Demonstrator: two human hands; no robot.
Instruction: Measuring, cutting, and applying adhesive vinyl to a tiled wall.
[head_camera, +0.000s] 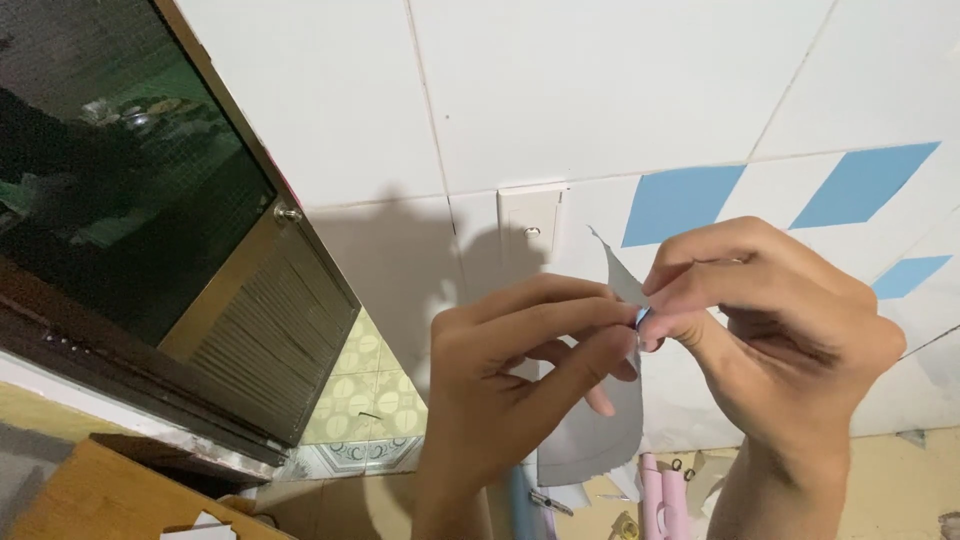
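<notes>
Two hands are working up in front of a white tiled wall (620, 90). Left hand (510, 380) and right hand (770, 320) are both pinching 1 grey sticker sheet (595, 430), fingertips meeting at approx. centre frame. Left hand's fingers are curling mostly closed, thumb and forefinger clamping the sheet's edge; right hand is likewise nearly closed, thumb and index nipping a tiny blue bit (641, 317) at the same spot. The sheet is hanging w/ its long axis running roughly vertical: pointed upper tip (612, 262) is sticking up and slightly left above the fingers, wider lower end drooping down between the wrists.

On the wall, 3 blue parallelogram stickers are showing: one (680, 203) just above the right hand, one (865, 185) further right, a smaller one (908, 275) at the right edge. 1 white switch plate (530, 220) is sitting just left of the sheet's tip. Far left: 1 dark window (110, 180) w/ a louvred metal shutter (260, 340). Near bottom: 2 pink rolls (662, 500) standing side by side, plus 1 wooden board (90, 500) at bottom left.
</notes>
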